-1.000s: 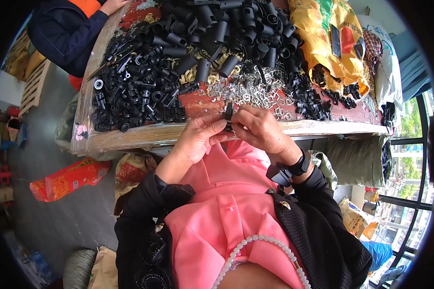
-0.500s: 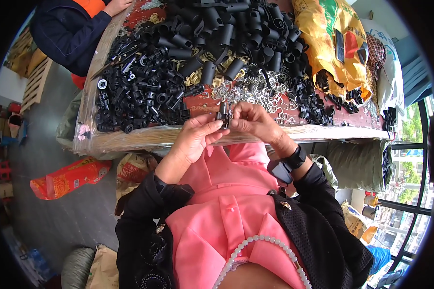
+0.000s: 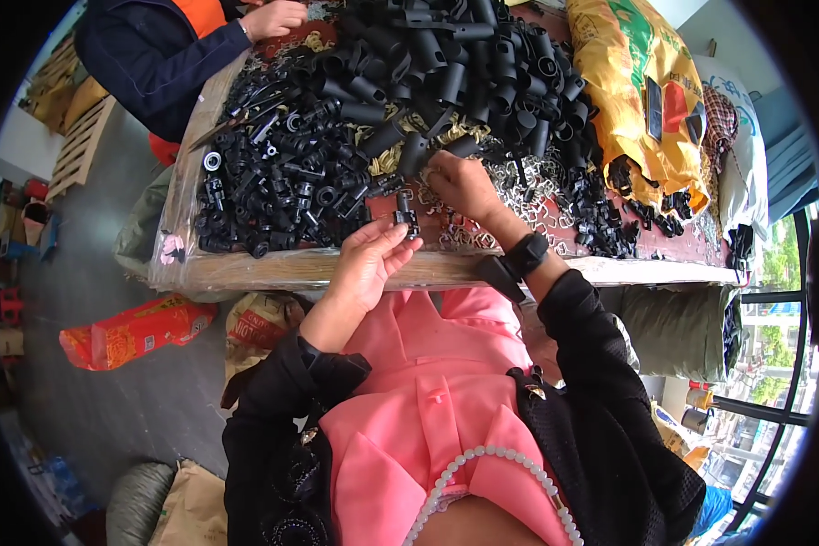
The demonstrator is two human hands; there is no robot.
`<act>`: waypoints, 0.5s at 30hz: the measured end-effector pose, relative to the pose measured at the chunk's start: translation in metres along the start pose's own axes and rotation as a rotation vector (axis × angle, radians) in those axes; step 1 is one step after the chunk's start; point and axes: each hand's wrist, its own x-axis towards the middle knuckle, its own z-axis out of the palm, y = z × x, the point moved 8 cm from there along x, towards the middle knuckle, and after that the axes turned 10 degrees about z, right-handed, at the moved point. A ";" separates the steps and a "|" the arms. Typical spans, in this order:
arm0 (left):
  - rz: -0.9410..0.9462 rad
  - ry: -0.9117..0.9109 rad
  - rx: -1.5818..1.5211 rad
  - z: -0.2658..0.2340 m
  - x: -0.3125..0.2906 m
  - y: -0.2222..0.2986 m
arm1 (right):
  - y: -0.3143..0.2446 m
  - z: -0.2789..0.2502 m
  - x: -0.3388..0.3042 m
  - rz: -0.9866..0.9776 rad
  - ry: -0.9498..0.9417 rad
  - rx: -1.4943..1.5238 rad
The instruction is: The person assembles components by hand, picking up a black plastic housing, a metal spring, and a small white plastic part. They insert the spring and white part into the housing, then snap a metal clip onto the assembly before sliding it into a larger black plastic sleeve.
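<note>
Near the table's front edge, my left hand (image 3: 371, 259) pinches a small black plastic fitting (image 3: 406, 217) between thumb and fingers, its narrow end pointing up. My right hand (image 3: 466, 188) is farther out over the table, its fingers curled down at the edge of the pile. It is nearest to the black cylindrical sleeves (image 3: 415, 153) and brass-coloured clips (image 3: 388, 160); what its fingertips hold, if anything, is hidden. Bent silver metal clips (image 3: 539, 202) lie scattered to its right. A heap of small black fittings (image 3: 287, 182) spreads left of my hands.
A yellow woven sack (image 3: 632, 100) lies at the table's right with a phone (image 3: 653, 107) on it. At the far left, another person's hand (image 3: 278, 18) rests over the table. The wooden table edge (image 3: 291, 267) runs before me. A red bag (image 3: 136, 332) lies on the floor.
My right hand has left the black fitting and moved away to the pile. My left hand still holds the fitting, slightly lower and to the left. The other person's hand has shifted right.
</note>
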 end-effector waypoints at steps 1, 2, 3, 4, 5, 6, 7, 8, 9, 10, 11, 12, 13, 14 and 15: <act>-0.002 -0.002 -0.002 0.000 0.001 -0.001 | 0.004 0.000 -0.002 0.002 0.000 -0.002; -0.001 -0.001 -0.015 0.000 0.001 -0.002 | 0.011 0.003 -0.005 0.051 -0.077 0.250; 0.000 -0.002 -0.028 0.001 0.002 -0.003 | 0.017 0.006 -0.009 0.099 -0.151 0.502; 0.001 -0.004 -0.041 0.003 0.002 -0.004 | 0.023 0.010 -0.013 0.147 -0.223 0.754; 0.002 -0.005 -0.042 0.003 0.002 -0.005 | 0.016 0.004 -0.017 0.147 -0.223 0.752; 0.003 -0.010 -0.044 0.004 0.002 -0.006 | 0.011 0.000 -0.023 0.199 -0.247 0.864; 0.002 -0.018 -0.044 0.006 0.002 -0.008 | 0.004 -0.007 -0.031 0.253 -0.269 0.976; 0.002 -0.024 -0.044 0.008 0.002 -0.009 | 0.000 -0.008 -0.038 0.306 -0.290 1.089; 0.001 -0.026 -0.041 0.010 0.001 -0.010 | -0.001 -0.008 -0.042 0.305 -0.287 1.090; 0.003 -0.036 -0.046 0.013 0.001 -0.010 | -0.002 -0.005 -0.047 0.310 -0.297 1.169; 0.005 -0.045 -0.051 0.016 0.001 -0.010 | -0.004 -0.003 -0.052 0.314 -0.309 1.248; 0.008 -0.052 -0.055 0.018 0.001 -0.010 | -0.006 -0.001 -0.055 0.317 -0.321 1.328; 0.006 -0.055 -0.051 0.019 0.001 -0.011 | -0.007 0.000 -0.059 0.316 -0.315 1.331; 0.004 -0.066 -0.063 0.021 0.001 -0.012 | -0.006 0.002 -0.062 0.369 -0.302 1.391; 0.004 -0.075 -0.076 0.023 0.001 -0.013 | -0.006 0.003 -0.065 0.421 -0.290 1.450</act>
